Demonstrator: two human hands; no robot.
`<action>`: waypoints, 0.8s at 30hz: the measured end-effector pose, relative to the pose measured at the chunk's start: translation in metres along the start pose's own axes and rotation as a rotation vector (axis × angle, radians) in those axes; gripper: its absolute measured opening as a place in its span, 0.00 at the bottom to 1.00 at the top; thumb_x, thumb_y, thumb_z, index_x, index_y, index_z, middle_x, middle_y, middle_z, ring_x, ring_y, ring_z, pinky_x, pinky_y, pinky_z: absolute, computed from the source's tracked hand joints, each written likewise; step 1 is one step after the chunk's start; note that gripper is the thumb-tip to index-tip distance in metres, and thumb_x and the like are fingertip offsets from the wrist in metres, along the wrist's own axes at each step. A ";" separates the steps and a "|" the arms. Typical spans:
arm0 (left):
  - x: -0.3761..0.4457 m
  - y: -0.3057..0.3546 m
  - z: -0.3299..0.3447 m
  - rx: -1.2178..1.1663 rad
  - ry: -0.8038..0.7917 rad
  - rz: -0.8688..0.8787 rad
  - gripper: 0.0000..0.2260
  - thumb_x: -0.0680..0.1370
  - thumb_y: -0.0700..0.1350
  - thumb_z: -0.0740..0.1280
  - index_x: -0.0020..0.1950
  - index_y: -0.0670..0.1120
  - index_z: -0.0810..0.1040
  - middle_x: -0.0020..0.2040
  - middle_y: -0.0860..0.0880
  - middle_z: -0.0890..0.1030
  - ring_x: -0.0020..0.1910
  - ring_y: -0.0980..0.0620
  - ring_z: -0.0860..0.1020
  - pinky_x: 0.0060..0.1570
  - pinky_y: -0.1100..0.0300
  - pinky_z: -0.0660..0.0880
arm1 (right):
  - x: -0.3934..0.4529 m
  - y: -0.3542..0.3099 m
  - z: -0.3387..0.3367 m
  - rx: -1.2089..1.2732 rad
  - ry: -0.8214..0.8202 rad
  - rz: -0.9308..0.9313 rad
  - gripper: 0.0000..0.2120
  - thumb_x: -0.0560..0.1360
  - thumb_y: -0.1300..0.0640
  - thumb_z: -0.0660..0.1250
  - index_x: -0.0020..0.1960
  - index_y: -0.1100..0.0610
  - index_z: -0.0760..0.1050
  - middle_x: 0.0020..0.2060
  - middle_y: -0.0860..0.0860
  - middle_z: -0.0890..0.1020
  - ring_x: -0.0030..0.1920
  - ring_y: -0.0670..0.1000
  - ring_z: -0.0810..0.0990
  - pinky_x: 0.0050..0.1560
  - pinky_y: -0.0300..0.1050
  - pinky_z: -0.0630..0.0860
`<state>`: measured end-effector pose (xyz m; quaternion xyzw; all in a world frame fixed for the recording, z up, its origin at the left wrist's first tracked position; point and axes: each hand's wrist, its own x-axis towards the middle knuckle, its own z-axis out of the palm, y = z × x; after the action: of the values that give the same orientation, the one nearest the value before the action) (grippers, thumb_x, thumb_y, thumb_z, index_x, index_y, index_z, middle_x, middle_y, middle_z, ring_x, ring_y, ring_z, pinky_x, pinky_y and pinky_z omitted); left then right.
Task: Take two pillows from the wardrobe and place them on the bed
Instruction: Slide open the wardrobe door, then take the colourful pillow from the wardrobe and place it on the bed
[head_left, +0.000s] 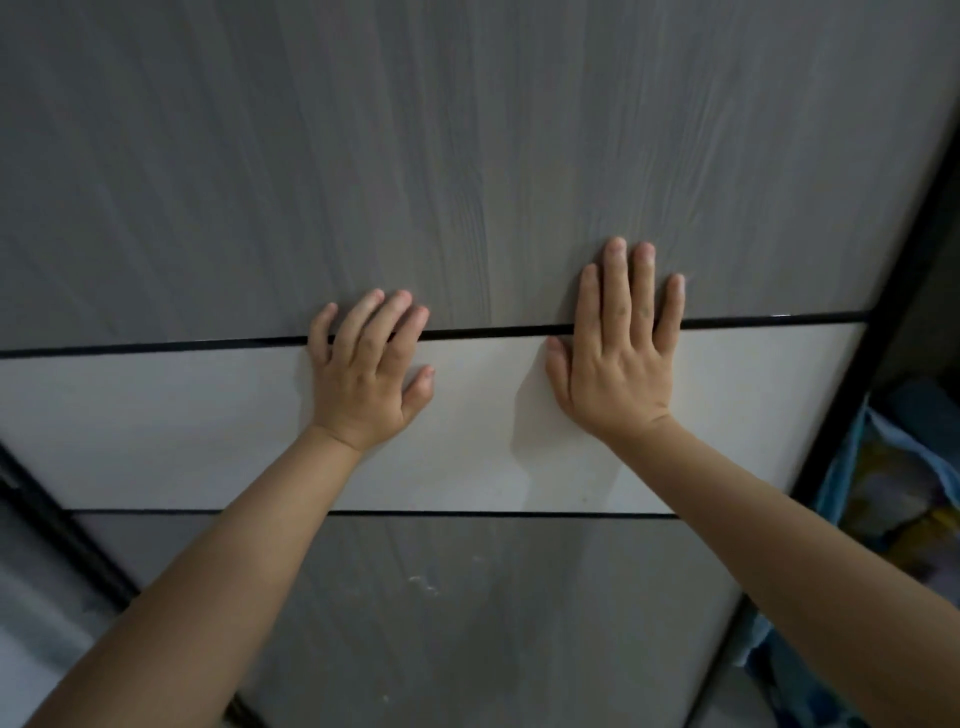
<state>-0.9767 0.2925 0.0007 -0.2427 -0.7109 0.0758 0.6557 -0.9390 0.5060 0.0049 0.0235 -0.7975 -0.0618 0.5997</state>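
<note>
A sliding wardrobe door (467, 156) fills the view, grey wood grain with a white band (156, 426) across the middle. My left hand (366, 374) lies flat on the door, fingers spread over the black line above the white band. My right hand (618, 348) also presses flat against the door, a little higher, fingers apart. Neither hand holds anything. At the right edge a narrow gap shows the wardrobe's inside, with blue and patterned bedding (904, 499) stacked there. No pillow can be told apart, and the bed is out of view.
The door's black frame edge (878, 332) runs diagonally down the right side. Another dark frame rail (67, 540) crosses the lower left corner, with a paler panel beyond it.
</note>
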 end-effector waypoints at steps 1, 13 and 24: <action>0.001 -0.012 -0.001 0.004 0.033 -0.015 0.19 0.71 0.50 0.59 0.58 0.43 0.69 0.58 0.46 0.67 0.60 0.47 0.67 0.65 0.53 0.53 | 0.002 -0.013 0.001 0.007 0.000 -0.001 0.26 0.72 0.50 0.56 0.62 0.67 0.65 0.57 0.68 0.79 0.58 0.70 0.76 0.61 0.62 0.59; -0.026 -0.111 -0.004 -0.107 0.039 -0.021 0.21 0.73 0.50 0.58 0.63 0.43 0.68 0.59 0.40 0.81 0.64 0.43 0.75 0.66 0.47 0.54 | 0.026 -0.124 -0.004 0.008 -0.167 0.135 0.27 0.78 0.46 0.47 0.61 0.69 0.63 0.56 0.71 0.78 0.57 0.73 0.75 0.61 0.67 0.66; -0.010 -0.098 -0.036 -0.285 -0.120 -0.134 0.19 0.70 0.47 0.60 0.54 0.40 0.81 0.55 0.39 0.83 0.56 0.40 0.80 0.58 0.46 0.70 | 0.020 -0.120 -0.047 0.066 -0.448 0.150 0.26 0.72 0.53 0.63 0.63 0.70 0.71 0.63 0.69 0.74 0.62 0.72 0.71 0.58 0.72 0.69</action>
<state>-0.9659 0.1956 0.0383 -0.2802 -0.7669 -0.0552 0.5748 -0.9036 0.3817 0.0221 -0.0304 -0.9117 0.0053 0.4097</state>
